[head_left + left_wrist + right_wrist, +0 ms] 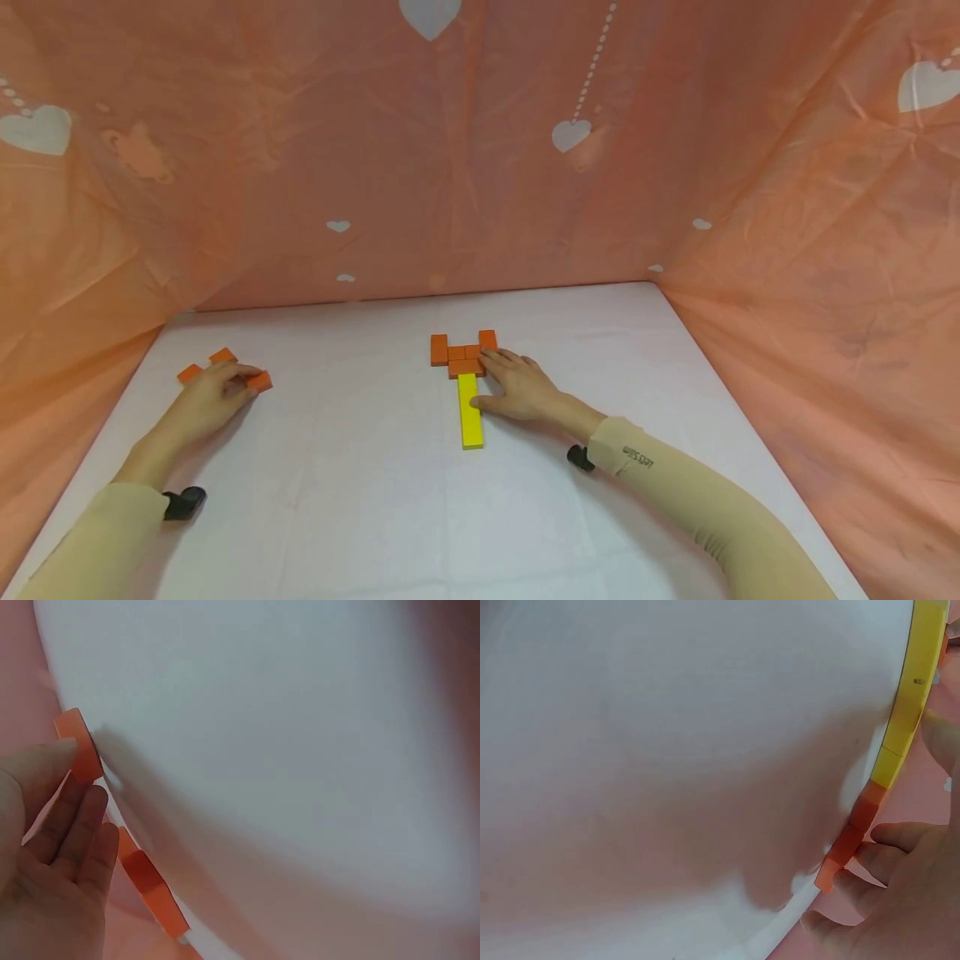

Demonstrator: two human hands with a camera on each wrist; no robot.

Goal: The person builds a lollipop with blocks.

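At the left of the table, my left hand (212,398) pinches an orange block (260,382) between thumb and fingers; the same pinched block (84,750) shows in the left wrist view. Beside that hand lie two more orange blocks (222,356), one partly behind it. Near the middle, several orange blocks (439,350) form a Y-like shape above a long yellow strip (470,417). My right hand (522,390) lies along its right side, with fingertips at the orange blocks and thumb at the strip. A seam crosses the yellow strip (909,682) in the right wrist view.
A white cloth (360,500) covers the table. An orange-pink curtain (450,167) with white hearts hangs behind and at both sides. Dark wrist-worn devices, such as the left one (184,503), sit under the sleeves.
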